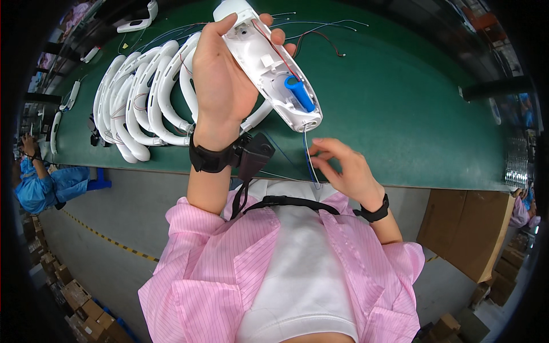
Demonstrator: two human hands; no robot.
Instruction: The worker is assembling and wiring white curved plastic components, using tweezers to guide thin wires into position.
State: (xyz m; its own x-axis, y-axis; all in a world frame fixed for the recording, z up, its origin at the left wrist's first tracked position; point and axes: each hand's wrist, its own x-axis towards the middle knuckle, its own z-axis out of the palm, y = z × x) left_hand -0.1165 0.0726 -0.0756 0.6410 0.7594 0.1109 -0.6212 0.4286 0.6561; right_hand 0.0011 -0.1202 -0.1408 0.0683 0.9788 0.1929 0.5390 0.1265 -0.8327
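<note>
My left hand [223, 80] is wrapped around a long white plastic housing [266, 60], held tilted above the table with its hollow inside facing up. Inside lies a blue cylindrical part [299, 93], and a red wire [280, 52] runs along the cavity. Thin white and blue wires [313, 171] hang out of a hole at the housing's near end. Just below that end, the fingers of my right hand [346, 168] are curled in a pinch at these wires. Exactly how the fingertips grip them is hard to make out.
Several curved white plastic pieces [137, 97] with wires stand in a row on the green table [400, 114], left of my left hand. Loose wires [326, 26] lie beyond the housing. A cardboard box [463, 228] stands right of me; a person in blue [43, 180] sits far left.
</note>
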